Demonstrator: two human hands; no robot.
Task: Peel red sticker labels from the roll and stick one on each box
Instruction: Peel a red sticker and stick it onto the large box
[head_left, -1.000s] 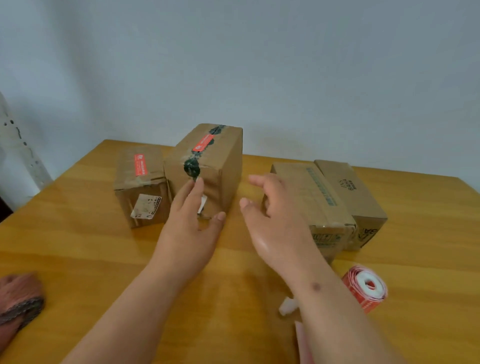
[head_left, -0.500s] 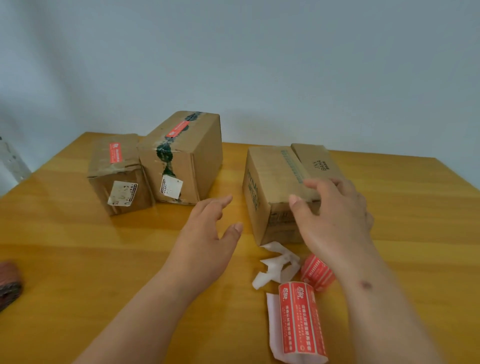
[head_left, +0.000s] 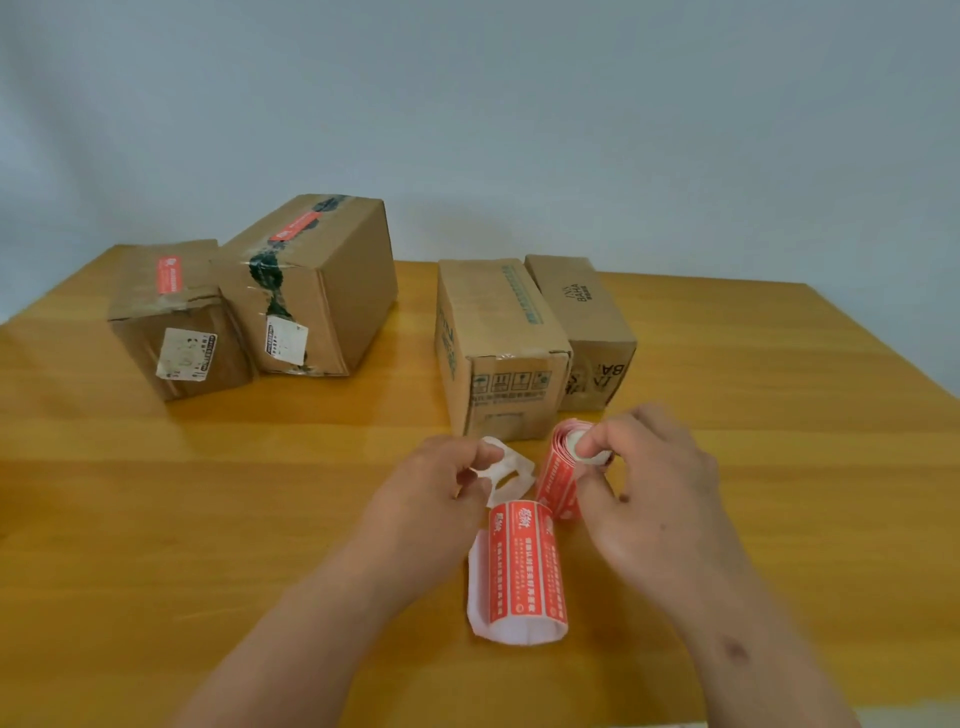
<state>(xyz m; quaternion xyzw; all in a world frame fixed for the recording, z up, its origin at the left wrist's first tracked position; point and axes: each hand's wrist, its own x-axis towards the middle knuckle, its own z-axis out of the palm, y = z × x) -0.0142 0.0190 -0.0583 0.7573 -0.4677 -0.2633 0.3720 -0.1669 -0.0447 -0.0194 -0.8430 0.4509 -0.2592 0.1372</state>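
The right hand (head_left: 660, 499) grips the sticker roll (head_left: 563, 467) near the front edge of the table (head_left: 156, 519), fingertips curled over its top end — probably to keep it steady. The left hand (head_left: 431, 499) pinches the empty white backing strip (head_left: 506, 473) beside it, pulling it aside so the next red label (head_left: 524, 566) lies free. The two far-left boxes (head_left: 179, 317) (head_left: 311, 280) already carry red stickers; the two right boxes (head_left: 498, 343) (head_left: 584, 322) show none on top, so they wait close to the roll.
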